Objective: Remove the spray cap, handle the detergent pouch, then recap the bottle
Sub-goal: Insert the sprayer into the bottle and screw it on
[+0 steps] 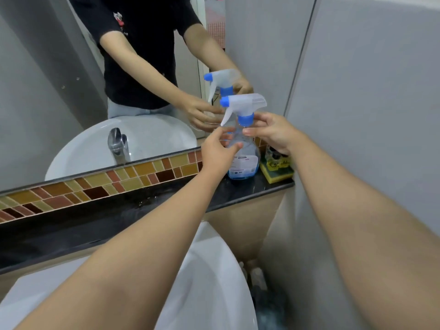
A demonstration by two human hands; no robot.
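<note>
Head view shows the spray bottle (pixel 242 160) on the far dark ledge (pixel 142 210), left hand (pixel 219 148) clasping its slick, rigid body, right hand (pixel 269 132) pinching the blue collar (pixel 245 120) (likely the best twisting spot).

white-and-blue spray cap (pixel 242 108), clear bottle (pixel 245 160), brown mosaic tiles (pixel 100 184)

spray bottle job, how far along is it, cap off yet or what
Nothing looks finished yet. The spray cap is on the spray bottle, which stands on the black ledge. In hand: the left hand steadies the bottle body while the right hand pinches the blue collar. Left: taking the cap off, the pouch (none in view), recapping.
</note>
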